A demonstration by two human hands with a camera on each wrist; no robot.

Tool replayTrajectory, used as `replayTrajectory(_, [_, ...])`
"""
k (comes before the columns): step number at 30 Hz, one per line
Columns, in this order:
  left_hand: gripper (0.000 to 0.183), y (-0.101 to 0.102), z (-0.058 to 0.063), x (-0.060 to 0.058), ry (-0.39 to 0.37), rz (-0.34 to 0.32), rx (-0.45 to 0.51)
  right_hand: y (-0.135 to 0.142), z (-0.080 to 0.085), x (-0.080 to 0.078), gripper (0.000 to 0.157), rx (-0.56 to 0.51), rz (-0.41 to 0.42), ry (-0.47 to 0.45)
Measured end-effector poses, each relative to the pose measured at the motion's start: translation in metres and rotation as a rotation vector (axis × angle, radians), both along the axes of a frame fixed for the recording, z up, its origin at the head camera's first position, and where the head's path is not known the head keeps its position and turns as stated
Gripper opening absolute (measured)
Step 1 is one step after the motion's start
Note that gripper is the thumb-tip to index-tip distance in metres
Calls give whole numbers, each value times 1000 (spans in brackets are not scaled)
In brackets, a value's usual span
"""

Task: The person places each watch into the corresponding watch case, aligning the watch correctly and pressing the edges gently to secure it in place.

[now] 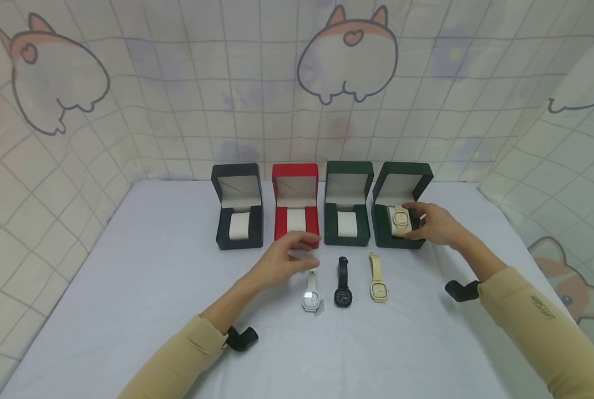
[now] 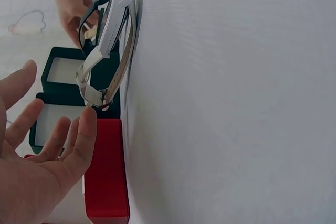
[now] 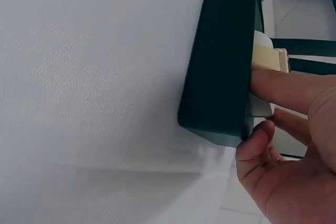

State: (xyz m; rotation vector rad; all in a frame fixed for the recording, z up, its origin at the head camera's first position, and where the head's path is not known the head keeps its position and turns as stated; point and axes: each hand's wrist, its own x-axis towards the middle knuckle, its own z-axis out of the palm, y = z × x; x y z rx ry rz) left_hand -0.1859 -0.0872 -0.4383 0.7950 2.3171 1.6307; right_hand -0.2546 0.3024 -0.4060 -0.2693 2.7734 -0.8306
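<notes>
In the head view my right hand (image 1: 438, 224) is at the rightmost green box (image 1: 396, 243). Its thumb and fingers hold the gold-toned watch (image 1: 400, 218) from both ends on the white cushion inside. The right wrist view has the thumb (image 3: 286, 90) pressed against the cream strap (image 3: 266, 59), while other fingers curl behind. My left hand (image 1: 277, 261), fingers spread and holding nothing, hovers by the strap end of a white watch (image 1: 310, 299), before the red box (image 1: 279, 228). To its right lie a black watch (image 1: 343, 296) and another gold-toned watch (image 1: 379, 291).
Along the back stand the open boxes in a row: a dark one (image 1: 225, 243) at the left, the red one, then a second green one (image 1: 331, 235) beside the rightmost. These three hold bare white cushions. A patterned cloth (image 1: 177, 83) hangs behind the white-covered table (image 1: 167, 266).
</notes>
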Motion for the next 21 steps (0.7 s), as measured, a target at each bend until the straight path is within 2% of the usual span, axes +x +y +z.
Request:
replayTrajectory(5, [53,0,-1,0,-10,-3,2,2,2,2,81,-20,-6,-40])
replayTrajectory(9, [53,-1,-1,1,-17,-5,7,3,6,4,84,-29,-12,-34])
replayTrajectory(14, [53,-2,-1,1,-12,-5,-5,0,15,6,82,-35,-5,48])
replayTrajectory(21, [53,-3,-1,3,-11,-9,-8,-18,23,7,66,-56,12,168])
